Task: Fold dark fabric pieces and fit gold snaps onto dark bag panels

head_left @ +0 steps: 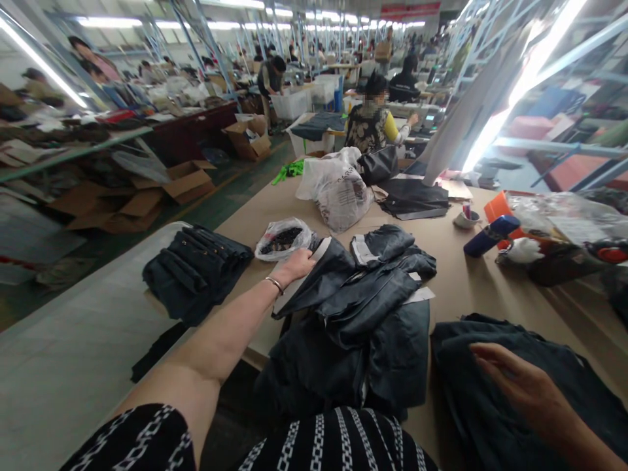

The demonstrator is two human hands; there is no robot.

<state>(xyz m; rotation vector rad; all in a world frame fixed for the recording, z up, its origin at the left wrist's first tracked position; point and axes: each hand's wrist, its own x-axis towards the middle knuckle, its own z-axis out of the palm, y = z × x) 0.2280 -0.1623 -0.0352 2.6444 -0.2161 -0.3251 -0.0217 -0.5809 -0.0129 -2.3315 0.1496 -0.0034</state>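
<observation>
While your left hand (297, 265) is lying at the far end of the dark garment (353, 294), its fingers are meeting the cloth right beside the white-lined band (321, 249); whether they are pinching the edge or only pressing on it cannot be told from this angle. Your right hand (520, 386) is spreading flat, fingers apart, on a separate heap of dark fabric (490, 353) at the near right, gripping nothing.

The garment is lying crumpled in the middle of the brown table (466, 288), its near end spilling over the edge toward your lap. Its long axis is running diagonally, with the banded end pointing away from you and to the left, and the loose end trailing toward you.

The cloth is looking thin, soft and light, so it is likely to sag and slide rather than hold a shape. The lined band is probably the firmest place to take hold.

Just beyond your left fingertips a clear bag of small dark pieces (283, 239) is sitting; a folded stack of dark garments (196, 268) is lying to the left, and a white plastic sack (338, 190) farther back. A co-worker (373, 124) is sitting at the table's far end.
</observation>
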